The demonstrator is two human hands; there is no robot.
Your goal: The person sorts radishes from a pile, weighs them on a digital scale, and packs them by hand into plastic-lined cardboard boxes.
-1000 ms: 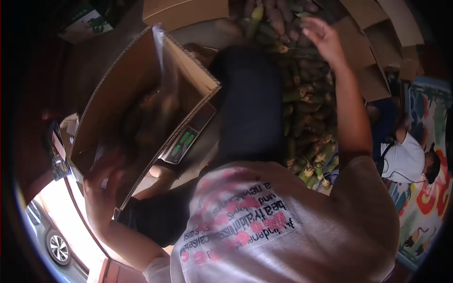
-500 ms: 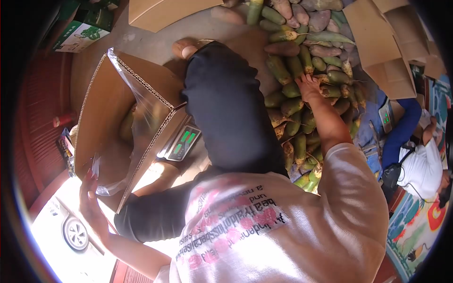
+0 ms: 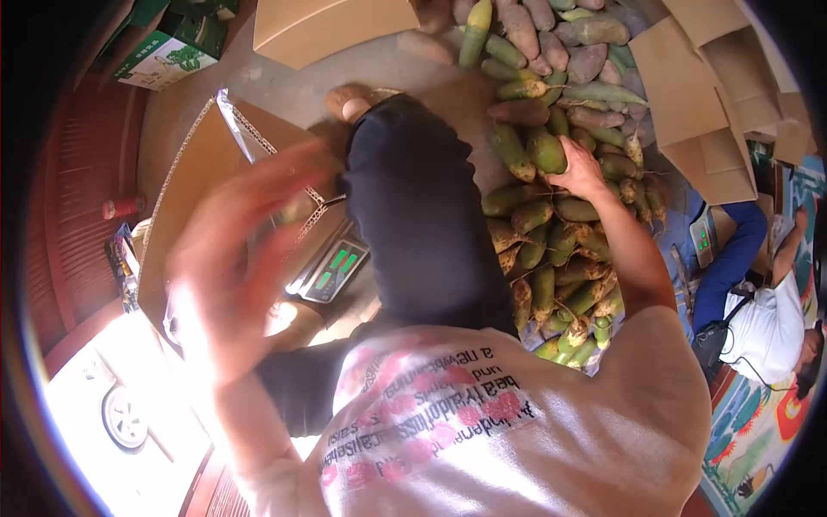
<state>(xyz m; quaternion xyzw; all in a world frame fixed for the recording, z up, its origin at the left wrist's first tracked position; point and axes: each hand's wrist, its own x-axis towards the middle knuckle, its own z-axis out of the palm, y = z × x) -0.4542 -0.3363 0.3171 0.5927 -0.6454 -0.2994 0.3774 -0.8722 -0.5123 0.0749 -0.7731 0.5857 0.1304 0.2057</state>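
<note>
My right hand (image 3: 579,170) is closed round a green radish (image 3: 545,152), its blunt end turned toward me. Around it lies a heap of green radishes (image 3: 531,215), many with yellowish root tips. Blurred by motion, my left hand (image 3: 233,246) hangs over an open cardboard box (image 3: 177,194) with its fingers apart and nothing visible in them. A clear plastic liner (image 3: 234,125) shows at the box's rim. My left hand and forearm hide much of the box's inside. Beside the box is a digital scale (image 3: 334,271) with lit green figures.
Purplish-red radishes (image 3: 519,30) lie at the far side of the heap. Open cardboard cartons (image 3: 689,103) stand at the upper right, another carton (image 3: 332,30) at the top. Another person (image 3: 762,314) is at the right by a second scale (image 3: 702,239). My bent knee (image 3: 413,189) lies between box and heap.
My right hand has taken hold of a green radish, raising its end from the heap. My left hand has swung from the box's near edge up and right across it.
</note>
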